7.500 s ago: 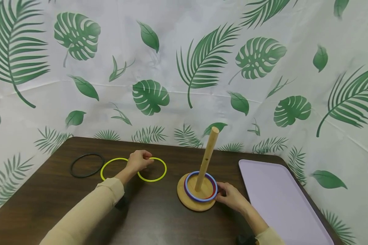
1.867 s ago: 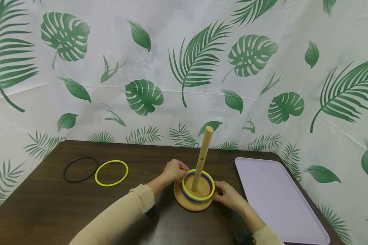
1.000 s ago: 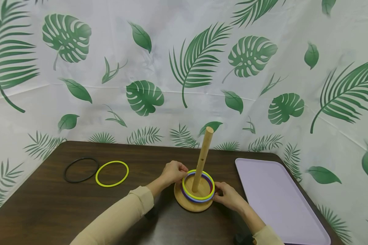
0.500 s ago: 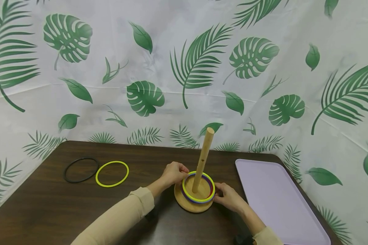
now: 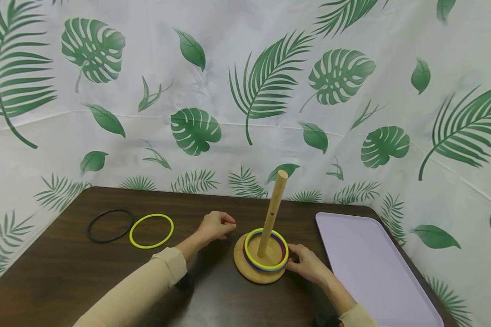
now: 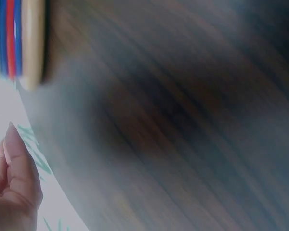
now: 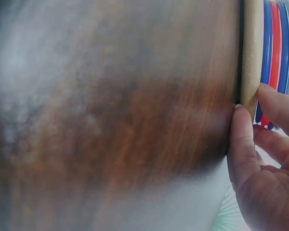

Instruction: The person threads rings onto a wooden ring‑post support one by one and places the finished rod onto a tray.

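Note:
A wooden peg stand [image 5: 273,213] sits on the dark table, its round base [image 5: 253,272] stacked with rings: yellow [image 5: 246,250] on top, blue and red below. My right hand [image 5: 298,260] grips the right edge of the base. In the right wrist view its thumb [image 7: 241,139] presses the base rim [image 7: 252,53] and its fingers lie on the ring stack [image 7: 274,48]. My left hand [image 5: 225,222] hovers just left of the stand, fingers loosely curled, holding nothing. The left wrist view shows that hand [image 6: 12,192] apart from the base [image 6: 32,43].
A loose yellow ring [image 5: 152,215] and a black ring [image 5: 88,227] lie on the table [image 5: 106,281] at the far left. A pale lilac tray [image 5: 368,268] lies at the right. A leaf-print curtain backs the table.
My left hand has let go of the yellow ring on the stack and drawn back to the left. The right hand stays on the base.

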A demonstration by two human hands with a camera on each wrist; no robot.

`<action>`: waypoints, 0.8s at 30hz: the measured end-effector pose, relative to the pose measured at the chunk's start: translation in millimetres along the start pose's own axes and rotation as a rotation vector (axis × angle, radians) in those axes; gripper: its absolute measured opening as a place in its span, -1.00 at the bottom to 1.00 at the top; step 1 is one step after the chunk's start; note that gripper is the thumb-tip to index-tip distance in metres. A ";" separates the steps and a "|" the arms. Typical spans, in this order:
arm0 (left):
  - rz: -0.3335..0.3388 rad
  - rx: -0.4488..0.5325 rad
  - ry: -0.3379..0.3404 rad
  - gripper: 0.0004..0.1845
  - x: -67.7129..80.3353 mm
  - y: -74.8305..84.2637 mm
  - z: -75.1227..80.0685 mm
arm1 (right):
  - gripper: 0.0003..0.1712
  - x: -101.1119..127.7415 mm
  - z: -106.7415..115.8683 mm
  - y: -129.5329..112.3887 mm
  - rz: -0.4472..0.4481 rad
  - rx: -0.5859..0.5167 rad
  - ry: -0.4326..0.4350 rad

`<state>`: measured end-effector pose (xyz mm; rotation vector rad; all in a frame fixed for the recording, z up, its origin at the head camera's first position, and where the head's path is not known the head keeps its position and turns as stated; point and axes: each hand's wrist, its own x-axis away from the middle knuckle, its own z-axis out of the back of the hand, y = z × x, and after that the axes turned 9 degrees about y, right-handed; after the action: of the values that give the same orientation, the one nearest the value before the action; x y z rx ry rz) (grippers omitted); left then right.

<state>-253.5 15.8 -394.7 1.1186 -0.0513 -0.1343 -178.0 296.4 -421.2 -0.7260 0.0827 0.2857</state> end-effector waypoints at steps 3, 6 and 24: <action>-0.002 -0.018 0.020 -0.82 -0.7 -9.3 16.6 | -0.51 -0.1 -0.1 -0.6 -0.010 0.005 0.001; -0.002 -0.063 0.042 -0.79 -0.7 -19.3 35.7 | -0.50 0.3 -0.5 -0.3 -0.008 0.005 0.000; -0.036 -0.404 0.213 -0.70 -2.5 -70.9 150.0 | -0.47 0.8 -0.2 -2.0 -0.019 -0.003 0.000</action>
<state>-278.1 -148.3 -392.9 0.7255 0.1794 -0.0530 -176.7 295.0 -420.2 -0.7291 0.0753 0.2678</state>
